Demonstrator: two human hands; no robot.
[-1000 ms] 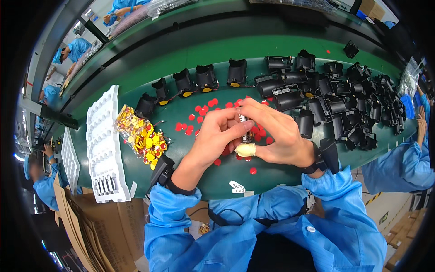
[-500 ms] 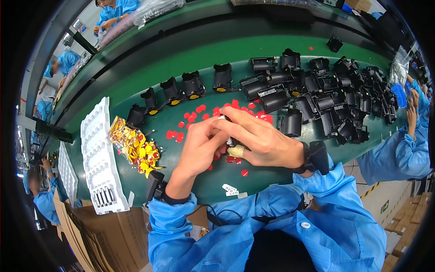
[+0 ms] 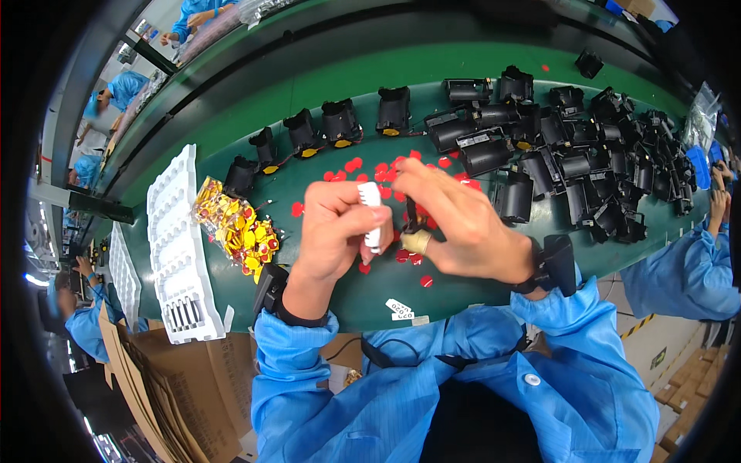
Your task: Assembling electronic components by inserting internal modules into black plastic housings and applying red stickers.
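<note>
Between the thumb and fingers of my left hand (image 3: 328, 231) is a small white cylindrical piece (image 3: 370, 194) with dark marks, held roughly upright. My right hand (image 3: 475, 231) is just to its right, its fingers curled around a small black part (image 3: 412, 214) that is mostly hidden. A pale finger cot (image 3: 417, 242) covers the right thumb. Both hands are above a scatter of red discs (image 3: 353, 164) on the green table (image 3: 347, 297). Beyond them stands a row of black plastic housings (image 3: 340, 123), several bearing yellow pieces and thin wires.
Left of my hands lies a heap of yellow pieces (image 3: 251, 239), then a white moulded tray (image 3: 177, 239) holding several dark strips. Many black housings (image 3: 575, 166) pile up on the right. Cardboard (image 3: 185, 393) stands below the left table edge. A co-worker's blue sleeve (image 3: 683, 270) is at right.
My hands were pressed together and have drawn apart. The white piece now shows clearly in my left hand, and the black part in my right. The view has shifted slightly.
</note>
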